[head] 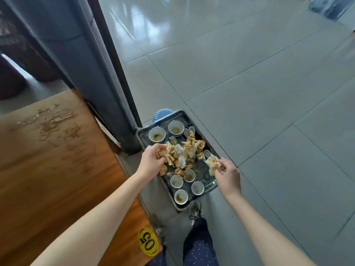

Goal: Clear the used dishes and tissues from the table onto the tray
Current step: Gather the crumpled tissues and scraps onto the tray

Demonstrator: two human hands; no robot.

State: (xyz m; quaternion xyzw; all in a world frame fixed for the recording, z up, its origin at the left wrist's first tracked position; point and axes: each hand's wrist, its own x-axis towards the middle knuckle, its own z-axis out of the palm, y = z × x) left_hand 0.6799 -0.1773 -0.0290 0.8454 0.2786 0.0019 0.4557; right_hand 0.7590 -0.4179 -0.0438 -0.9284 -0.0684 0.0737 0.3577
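Left hand (151,162) grips soiled wad (162,152) over left edge of tray (142,135). Right hand (229,174) fingers (222,162) pinch second wad (211,163) at right edge. We hold both beside tissue pile (188,152), likely to drop them clear of cups (157,134). Tray sits off corner of desk (57,169), on stool (160,114).

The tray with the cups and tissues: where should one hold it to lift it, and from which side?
Probably by its raised rim, at the middle of both long sides of the tray, one hand from each side. Cups stand at both ends, so a middle hold should keep it level. The left hand and right hand must drop their tissues first.
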